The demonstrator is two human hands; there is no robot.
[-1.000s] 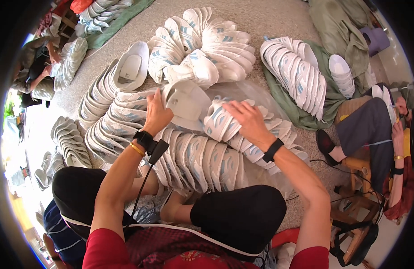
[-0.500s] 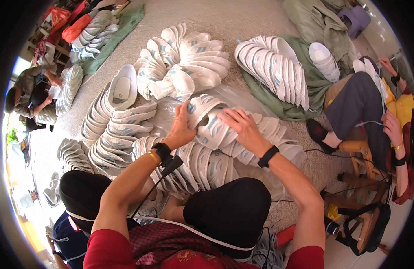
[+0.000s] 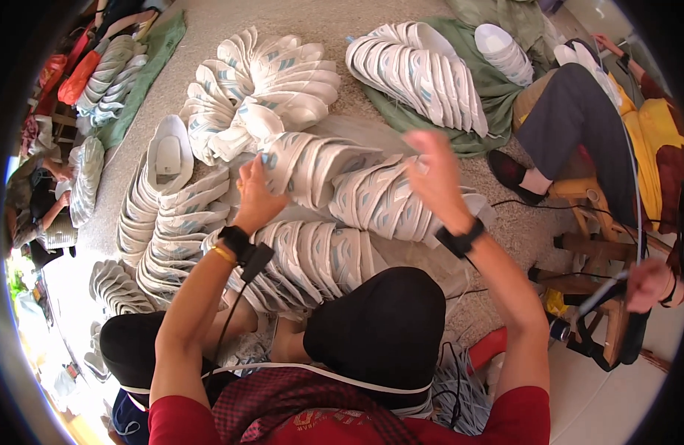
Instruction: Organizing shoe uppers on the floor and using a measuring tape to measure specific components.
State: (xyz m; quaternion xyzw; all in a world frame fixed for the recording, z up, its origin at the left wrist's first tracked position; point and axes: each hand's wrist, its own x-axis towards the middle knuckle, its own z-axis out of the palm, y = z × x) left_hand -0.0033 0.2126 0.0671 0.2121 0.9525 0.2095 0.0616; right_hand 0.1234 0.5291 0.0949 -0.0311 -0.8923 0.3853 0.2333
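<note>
A short nested stack of white shoe uppers [image 3: 308, 169] with blue-grey stripes lies in front of me, close to my left hand [image 3: 259, 199]. The thumb and fingers of that hand are apart at the stack's left end; whether they touch it I cannot tell. My right hand [image 3: 440, 184] is raised over the right part of another row of shoe uppers [image 3: 379, 200], smeared by motion, with thumb and fingers apart and nothing visible in them. Nearer my knees runs a further row of shoe uppers [image 3: 312, 256].
A ring of shoe uppers [image 3: 297, 78] lies farther off, with curved stacks [image 3: 175, 222] at left. More stacked uppers [image 3: 420, 78] rest on a green cloth [image 3: 390, 115]. At right a co-worker's leg [image 3: 568, 115] and a wooden stool [image 3: 586, 193] stand close; a black cable [image 3: 527, 204] crosses the floor.
Both hands have come off the shoe uppers they were on and moved apart, the left leftward, the right up and rightward. Those uppers now lie in the stack. The view has shifted slightly.
</note>
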